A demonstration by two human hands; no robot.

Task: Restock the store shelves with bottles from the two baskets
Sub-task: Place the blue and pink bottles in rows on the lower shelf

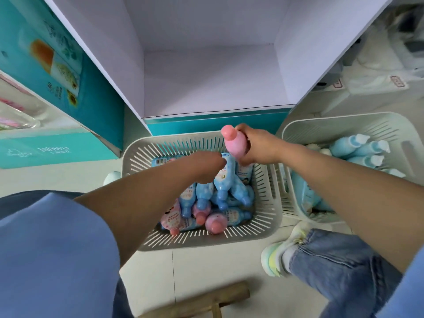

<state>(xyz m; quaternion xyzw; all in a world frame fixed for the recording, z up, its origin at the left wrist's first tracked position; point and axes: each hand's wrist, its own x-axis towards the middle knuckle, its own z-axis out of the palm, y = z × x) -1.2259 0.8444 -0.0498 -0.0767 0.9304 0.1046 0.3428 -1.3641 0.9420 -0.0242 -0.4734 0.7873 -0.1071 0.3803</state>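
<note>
Both forearms reach forward and down over the grey basket (132, 154); the blue sleeve (57, 249) ends near the elbow. Higher one: right hand (257, 145), fingers wrapped round a pink bottle (234, 144), held above the basket's far rim, cap up and leaning slightly left. Lower one: left hand (204, 167), back of the hand to camera, fingers bent down into the pile just beside a blue bottle (227, 171). The fingers are hidden, so can't tell whether it grips anything.

The grey basket has slotted walls and sits on the floor right in front of the shelf. It holds a loose heap of blue bottles (204, 198) with a few pink ones (215, 222) toward the near side. They lie at all angles, with printed labels and caps matching the bodies. Just right of it is the white basket (321, 121); can't tell if the walls touch. It holds pale blue bottles with white caps (360, 145), lying stacked with caps pointing right.

The shelf (206, 83) is a white compartment with a teal front lip, opening toward the camera. Teal printed cartons (96, 106) stand left of it. Pale tile floor (206, 267). The person's leg in jeans (344, 271) and a pale sneaker (274, 255) sit near the white basket. A wooden piece (197, 301) shows at the bottom edge, partly cut off.
</note>
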